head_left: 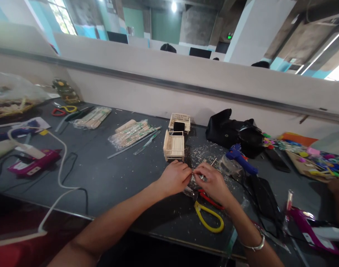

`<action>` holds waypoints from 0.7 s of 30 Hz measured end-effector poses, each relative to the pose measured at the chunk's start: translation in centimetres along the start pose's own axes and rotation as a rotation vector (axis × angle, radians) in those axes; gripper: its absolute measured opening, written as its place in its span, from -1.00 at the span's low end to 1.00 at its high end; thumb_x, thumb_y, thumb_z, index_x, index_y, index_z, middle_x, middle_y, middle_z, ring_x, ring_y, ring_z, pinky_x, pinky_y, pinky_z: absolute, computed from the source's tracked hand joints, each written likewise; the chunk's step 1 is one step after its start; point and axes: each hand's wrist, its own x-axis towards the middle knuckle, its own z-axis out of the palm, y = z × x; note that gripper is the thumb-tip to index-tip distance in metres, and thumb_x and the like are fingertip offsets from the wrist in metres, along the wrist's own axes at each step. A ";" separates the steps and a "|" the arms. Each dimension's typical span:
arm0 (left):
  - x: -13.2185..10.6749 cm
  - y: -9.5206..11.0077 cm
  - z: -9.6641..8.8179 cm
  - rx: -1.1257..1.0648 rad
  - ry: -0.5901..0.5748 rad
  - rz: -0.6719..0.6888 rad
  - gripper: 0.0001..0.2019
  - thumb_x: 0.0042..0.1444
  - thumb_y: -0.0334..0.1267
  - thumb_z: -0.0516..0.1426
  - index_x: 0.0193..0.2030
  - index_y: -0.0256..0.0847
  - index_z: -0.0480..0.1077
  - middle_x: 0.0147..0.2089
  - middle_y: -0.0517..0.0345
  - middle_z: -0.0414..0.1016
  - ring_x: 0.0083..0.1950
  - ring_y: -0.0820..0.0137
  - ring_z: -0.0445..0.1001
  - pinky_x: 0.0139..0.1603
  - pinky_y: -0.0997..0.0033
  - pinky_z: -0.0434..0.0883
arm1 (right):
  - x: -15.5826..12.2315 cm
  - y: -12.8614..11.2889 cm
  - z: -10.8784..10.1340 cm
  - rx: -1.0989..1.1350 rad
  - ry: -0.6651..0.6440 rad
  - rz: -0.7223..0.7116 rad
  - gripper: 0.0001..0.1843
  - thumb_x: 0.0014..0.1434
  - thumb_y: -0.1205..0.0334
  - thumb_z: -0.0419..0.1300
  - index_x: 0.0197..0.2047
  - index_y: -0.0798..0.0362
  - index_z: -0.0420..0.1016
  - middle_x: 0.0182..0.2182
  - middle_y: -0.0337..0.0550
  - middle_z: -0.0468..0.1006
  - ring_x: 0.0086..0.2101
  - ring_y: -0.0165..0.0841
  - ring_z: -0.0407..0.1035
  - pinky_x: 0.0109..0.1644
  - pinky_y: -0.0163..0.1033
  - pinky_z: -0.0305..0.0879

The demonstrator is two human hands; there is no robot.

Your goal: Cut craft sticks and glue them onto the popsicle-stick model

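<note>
My left hand (pixel 175 178) and my right hand (pixel 211 181) meet over the dark table, fingertips pinched together. Whatever lies between them is too small to make out. Just beyond the left hand stands a miniature bed-like frame (pixel 175 146) built of thin wooden sticks. Behind it is another small stick-built piece (pixel 180 119), with a black object (pixel 178 128) in front of it. A thin stick (pixel 213 162) shows past my right fingers. Below the hands lie scissors with red and yellow handles (pixel 209 218), partly hidden by the right hand.
Wood crumbs (pixel 205 152) litter the table. Packed sticks (pixel 132 133) lie left; a blue glue gun (pixel 241 157), black bag (pixel 232 129) and phone (pixel 277 160) lie right. A purple power strip (pixel 36 163) trails a white cable. A low partition (pixel 147 89) borders the back. Another person's arm (pixel 338 200) shows far right.
</note>
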 end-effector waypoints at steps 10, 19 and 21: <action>-0.2 -2.1 0.2 -0.910 0.141 -0.377 -0.83 0.10 -0.26 0.10 -0.44 -0.21 0.46 -0.54 0.21 0.39 -0.52 0.47 0.29 -0.48 0.47 0.20 | -6.9 0.8 -0.7 -0.178 -0.133 0.260 -0.69 0.14 0.20 0.20 -0.03 0.00 0.52 -0.22 -0.05 0.63 -0.21 -0.12 0.54 -0.18 -0.07 0.50; 0.1 -2.0 -0.3 -1.496 0.154 -0.582 -0.81 -0.08 -0.15 0.26 -0.46 -0.25 0.47 -0.60 0.28 0.32 -0.65 0.64 0.03 -0.61 0.51 -0.01 | -9.8 0.1 -1.3 -0.147 -0.401 0.210 -0.30 0.07 0.30 0.18 0.31 0.04 0.29 -0.01 0.06 0.59 -0.06 -0.11 0.51 -0.02 -0.04 0.50; 0.2 -2.2 -0.5 -1.571 0.174 -0.593 -0.78 -0.11 -0.13 0.28 -0.47 -0.27 0.47 -0.63 0.31 0.27 -0.67 0.66 -0.01 -0.62 0.52 -0.08 | -9.2 0.3 -0.8 -0.124 -0.433 0.213 -0.27 0.01 0.38 0.13 0.30 0.05 0.30 -0.04 0.05 0.61 -0.11 -0.14 0.54 -0.04 -0.07 0.51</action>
